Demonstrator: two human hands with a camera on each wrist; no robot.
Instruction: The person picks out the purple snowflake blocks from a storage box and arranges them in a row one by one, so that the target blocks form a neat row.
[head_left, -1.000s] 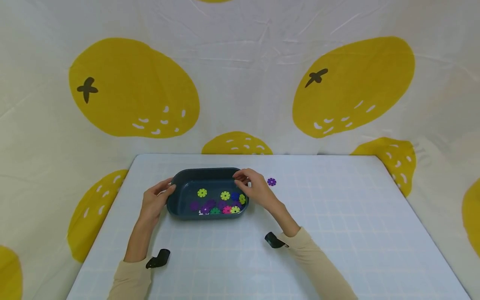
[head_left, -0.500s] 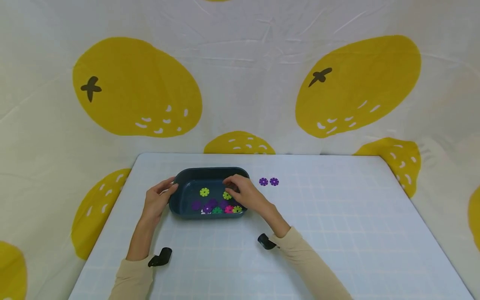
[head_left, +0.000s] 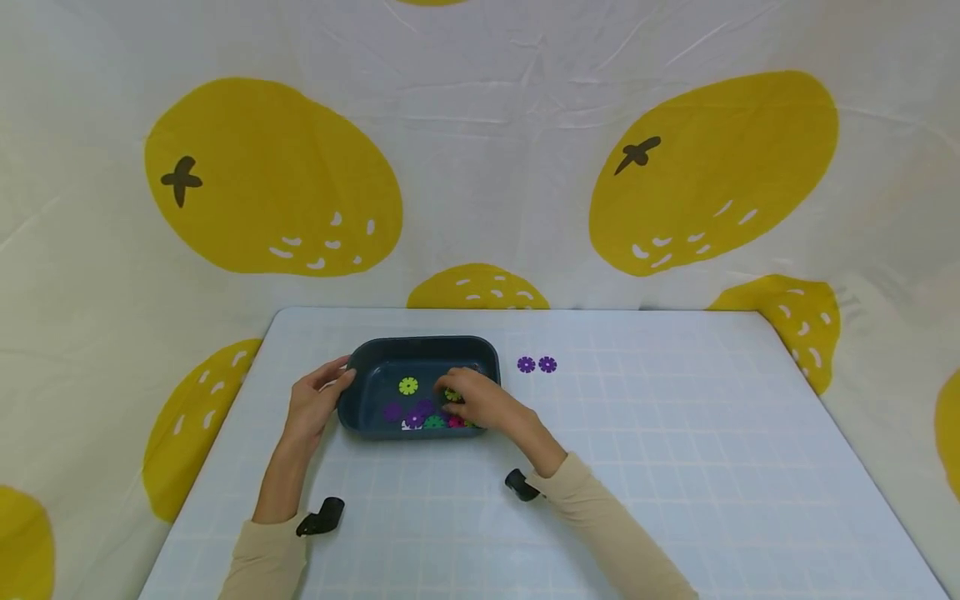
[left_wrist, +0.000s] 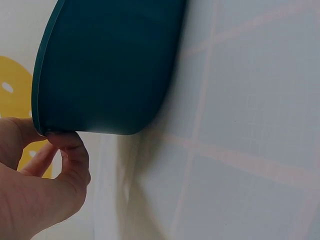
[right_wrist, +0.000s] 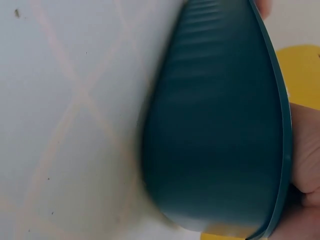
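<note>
A dark teal tub [head_left: 367, 430] stands on the table, with several flower-shaped notched discs inside. My left hand [head_left: 311, 402] holds the tub's left end; in the left wrist view its thumb and fingers are at the rim. My right hand [head_left: 480, 398] reaches over the tub's right part, fingers bent down around a yellow disc [head_left: 453, 394]. Whether they touch it is unclear. Another yellow disc [head_left: 408, 386], purple discs [head_left: 415, 418] and a green disc [head_left: 434, 422] lie to its left. In the right wrist view the tub's wall [right_wrist: 215, 125] hides the fingertips.
Two purple discs [head_left: 527, 365] [head_left: 547, 365] lie side by side on the table right of the tub. The table has a pale checked cover [head_left: 675, 450]. Behind it hangs a white curtain [head_left: 495, 167] with yellow fruit shapes.
My right hand has moved left from the tub's right rim and down into the tub. A second purple disc now shows on the table where the hand was. The left hand stays put.
</note>
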